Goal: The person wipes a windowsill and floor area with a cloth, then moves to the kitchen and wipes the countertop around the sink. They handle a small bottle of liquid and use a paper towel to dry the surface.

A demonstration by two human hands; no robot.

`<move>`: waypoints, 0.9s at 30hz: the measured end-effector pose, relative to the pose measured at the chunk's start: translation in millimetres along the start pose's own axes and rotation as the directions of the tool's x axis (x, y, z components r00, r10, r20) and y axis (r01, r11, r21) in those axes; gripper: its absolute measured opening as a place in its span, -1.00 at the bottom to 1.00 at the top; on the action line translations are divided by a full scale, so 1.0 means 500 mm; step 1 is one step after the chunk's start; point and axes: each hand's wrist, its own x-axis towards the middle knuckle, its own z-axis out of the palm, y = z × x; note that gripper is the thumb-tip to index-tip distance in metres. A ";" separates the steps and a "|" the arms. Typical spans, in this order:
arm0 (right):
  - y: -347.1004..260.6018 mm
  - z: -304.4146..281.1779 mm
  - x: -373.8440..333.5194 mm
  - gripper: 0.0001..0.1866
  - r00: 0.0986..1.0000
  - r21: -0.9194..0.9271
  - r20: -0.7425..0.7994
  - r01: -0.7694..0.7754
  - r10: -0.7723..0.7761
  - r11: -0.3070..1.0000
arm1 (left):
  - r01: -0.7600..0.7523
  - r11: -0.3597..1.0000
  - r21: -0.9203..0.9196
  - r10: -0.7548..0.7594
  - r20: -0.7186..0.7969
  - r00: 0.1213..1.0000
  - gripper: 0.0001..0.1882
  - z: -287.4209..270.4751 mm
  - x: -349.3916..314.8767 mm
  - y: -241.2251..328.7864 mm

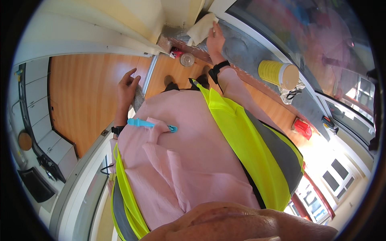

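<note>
My right hand (216, 40) reaches to the far end of the grey window ledge (241, 48) and presses a cream cloth (202, 29) there, fingers closed on its edge. The cloth lies by the corner where the wall meets the window frame. My left hand (128, 89) hangs at my left side, fingers loosely bent and apart, with nothing visible in them. A fuzzy grey piece (138, 99) shows beside that wrist; I cannot tell what it is or what it hangs from.
A spool of yellow cord (277, 74) stands on the ledge, with black-handled scissors (294, 94) beside it. On the wooden floor are a round clear container (187, 60) and a red box (302, 128). The window glass (313, 48) rises along the right; a doorway track (150, 74) crosses the floor.
</note>
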 end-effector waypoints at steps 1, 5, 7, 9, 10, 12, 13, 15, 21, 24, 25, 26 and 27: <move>0.002 0.013 -0.004 -0.45 0.999 -0.079 0.038 0.025 -0.022 0.997 | 0.017 1.000 -0.015 -0.017 0.014 1.000 -0.59 0.003 -0.004 -0.002; 0.010 0.080 -0.033 -0.16 0.976 -0.346 0.125 0.213 -0.180 0.914 | 0.032 0.999 -0.025 -0.031 0.012 0.999 -0.60 0.006 -0.009 -0.009; 0.016 0.093 -0.034 -0.27 0.974 -0.436 0.083 0.227 -0.213 0.871 | 0.032 0.999 -0.025 -0.032 0.004 0.999 -0.60 0.006 -0.012 -0.009; 0.027 0.077 -0.019 -0.41 0.982 -0.323 0.096 0.187 -0.165 0.928 | 0.024 1.000 -0.014 -0.024 -0.003 1.000 -0.61 0.006 -0.012 -0.007; 0.034 0.059 -0.007 -0.46 0.989 -0.263 0.104 0.133 -0.109 0.956 | 0.032 0.999 -0.017 -0.032 0.007 0.999 -0.61 0.007 -0.011 -0.005; 0.053 0.002 0.000 -0.53 0.992 -0.218 -0.004 0.119 -0.123 0.969 | 0.029 1.000 0.000 -0.029 0.006 1.000 -0.61 0.007 -0.009 -0.001; 0.065 -0.033 0.003 -0.53 0.986 -0.184 -0.055 0.144 -0.156 0.972 | 0.036 0.999 -0.003 -0.036 0.013 0.999 -0.61 0.006 -0.007 0.000; 0.095 -0.107 0.007 -0.47 0.904 -0.274 -0.275 0.253 -0.328 0.928 | 0.058 0.998 -0.011 -0.058 0.017 0.998 -0.61 0.004 -0.004 0.003; 0.151 -0.161 0.001 -0.37 0.965 -0.448 -0.213 0.042 -0.153 0.893 | 0.036 0.999 -0.041 -0.036 0.020 0.999 -0.61 0.014 0.006 0.010; 0.111 -0.040 -0.015 -0.39 0.975 -0.352 0.060 0.220 -0.213 0.910 | 0.002 1.000 -0.009 -0.002 0.043 0.999 -0.60 0.021 0.015 0.023; 0.091 -0.002 -0.030 -0.41 0.953 -0.304 0.140 0.299 -0.268 0.904 | 0.018 1.000 -0.004 -0.017 0.049 0.999 -0.60 0.024 0.016 0.027; 0.075 0.018 -0.048 -0.42 0.914 -0.242 0.200 0.395 -0.353 0.886 | 0.019 1.000 0.008 -0.020 0.051 0.999 -0.61 0.024 0.019 0.031; 0.064 0.014 -0.058 -0.44 0.945 -0.175 0.240 0.269 -0.224 0.947 | -0.007 1.000 0.013 0.006 0.059 0.998 -0.61 0.020 0.023 0.035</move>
